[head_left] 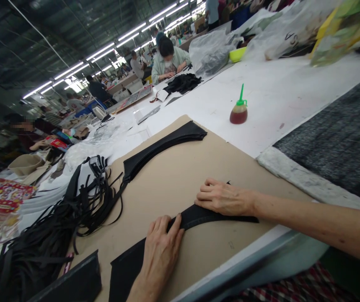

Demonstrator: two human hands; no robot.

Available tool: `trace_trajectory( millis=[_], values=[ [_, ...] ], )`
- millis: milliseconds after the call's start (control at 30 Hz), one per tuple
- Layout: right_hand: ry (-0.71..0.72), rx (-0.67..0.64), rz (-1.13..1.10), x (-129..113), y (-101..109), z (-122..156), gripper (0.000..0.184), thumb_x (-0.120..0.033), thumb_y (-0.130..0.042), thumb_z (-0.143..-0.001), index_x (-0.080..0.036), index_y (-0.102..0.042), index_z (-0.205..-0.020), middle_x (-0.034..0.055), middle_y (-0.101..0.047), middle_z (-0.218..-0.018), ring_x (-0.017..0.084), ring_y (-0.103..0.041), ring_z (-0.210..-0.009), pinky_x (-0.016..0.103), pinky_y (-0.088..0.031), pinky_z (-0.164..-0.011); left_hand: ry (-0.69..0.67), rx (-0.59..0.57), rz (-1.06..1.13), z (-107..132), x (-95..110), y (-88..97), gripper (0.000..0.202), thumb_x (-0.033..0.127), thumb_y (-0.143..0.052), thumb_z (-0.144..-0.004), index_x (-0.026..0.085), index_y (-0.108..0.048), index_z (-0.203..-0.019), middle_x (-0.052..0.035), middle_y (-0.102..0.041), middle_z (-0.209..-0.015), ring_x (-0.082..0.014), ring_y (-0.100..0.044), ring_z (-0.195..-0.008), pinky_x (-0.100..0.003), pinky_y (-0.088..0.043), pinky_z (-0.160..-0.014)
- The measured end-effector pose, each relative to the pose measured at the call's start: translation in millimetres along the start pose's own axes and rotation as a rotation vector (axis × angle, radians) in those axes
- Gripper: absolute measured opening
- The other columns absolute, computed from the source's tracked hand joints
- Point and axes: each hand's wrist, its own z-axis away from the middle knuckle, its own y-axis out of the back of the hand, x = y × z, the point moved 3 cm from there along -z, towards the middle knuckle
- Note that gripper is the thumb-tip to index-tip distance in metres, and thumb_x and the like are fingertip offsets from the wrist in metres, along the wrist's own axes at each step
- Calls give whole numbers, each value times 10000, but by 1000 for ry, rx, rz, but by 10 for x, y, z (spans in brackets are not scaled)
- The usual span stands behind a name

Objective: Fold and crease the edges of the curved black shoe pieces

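A black curved piece (200, 216), leather-like with a narrow band along its edge, lies on the beige board (224, 163). My left hand (162, 247) is closed on its upper edge, thumb and fingertips pressed against the material. Further right, my right hand (222, 197) bends its fingers over the same edge near the narrow end. What lies under both palms is hidden. Beyond them rests a stack of similar black curved pieces (164, 144). At the lower left is another flat black piece (73, 281).
A tangle of black straps (50, 235) spreads at left. A squeeze bottle with a green spout (239, 111) stands on the white table (270, 96). A dark textured slab (337, 134) lies at right. Across the table sits a co-worker (170, 61) by a black heap (182, 83).
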Motion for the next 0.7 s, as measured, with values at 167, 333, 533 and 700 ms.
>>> trace_trajectory(
  millis=[167, 333, 533, 700],
  values=[
    [-15, 13, 8, 46, 12, 104, 197, -132, -415, -987, -137, -596, -1066, 40, -605, -885, 174, -513, -828, 365, -320, -826, -43, -5, 37, -91, 77, -10, 245, 219, -463, -954, 141, -597, -1143, -74, -610, -965, -211, -564, -875, -357, -432, -793],
    [-50, 16, -68, 79, 44, 222, 209, -137, -432, -972, -143, -596, -1101, 66, -637, -988, 183, -540, -911, 377, -337, -892, -74, -7, -31, -194, 130, -4, 324, 238, -480, -954, 169, -537, -1266, -45, -603, -879, -195, -552, -797, -341, -414, -736],
    [-113, 12, -139, 150, 68, 400, 311, -100, -450, -915, -143, -576, -1196, 99, -621, -1180, 211, -535, -1064, 424, -308, -1002, -63, -35, -70, -279, 196, 15, 409, 317, -518, -944, 235, -496, -1344, -34, -596, -892, -199, -535, -803, -353, -390, -732],
    [-176, -8, -198, 245, 55, 605, 480, -43, -438, -840, -164, -536, -1294, 95, -574, -1293, 222, -486, -1194, 465, -219, -1097, -49, -54, -53, -271, 224, 16, 456, 336, -527, -939, 243, -459, -1380, -31, -600, -925, -198, -527, -828, -357, -383, -758]
  ],
)
